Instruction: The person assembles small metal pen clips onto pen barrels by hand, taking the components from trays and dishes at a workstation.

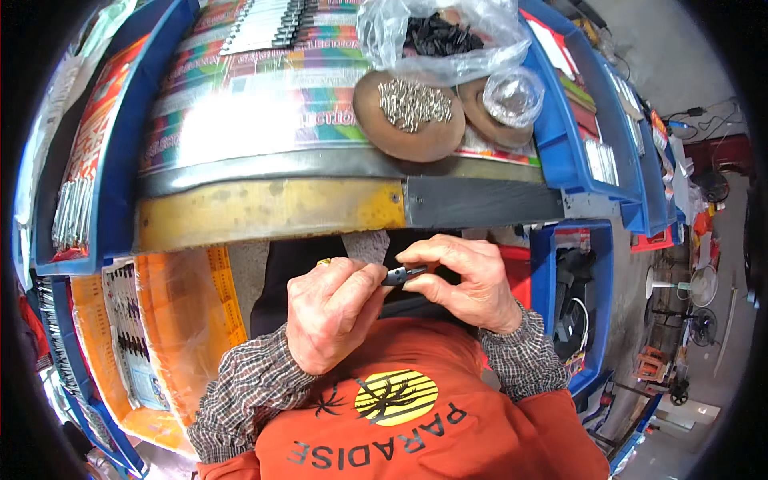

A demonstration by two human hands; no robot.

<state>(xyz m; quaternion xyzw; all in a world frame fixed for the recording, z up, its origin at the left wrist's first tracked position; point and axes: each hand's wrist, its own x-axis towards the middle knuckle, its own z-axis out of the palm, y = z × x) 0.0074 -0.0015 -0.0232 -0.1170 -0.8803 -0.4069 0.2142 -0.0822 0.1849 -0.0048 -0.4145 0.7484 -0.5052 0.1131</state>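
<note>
My left hand point(330, 312) is closed, thumb and fingertips pinching a small dark cylindrical part point(397, 277) with pale dots and a thin end pointing right. A ring shows on this hand. From the other side, my right hand point(476, 280) curls its forefinger over the part, and its thumb meets the thin end. Both hands are above my lap, just in front of the bench edge point(272, 210). Beyond the edge, small shiny metal pieces point(414, 106) are heaped on a round brown dish point(408, 148).
Behind the dish lies a clear plastic bag point(384, 48) with black pieces. A clear cup point(512, 98) rests on a second brown dish. Several pens point(268, 24) line the far bench. Blue bins point(120, 184) flank it; an orange lined container point(180, 320) stands at left.
</note>
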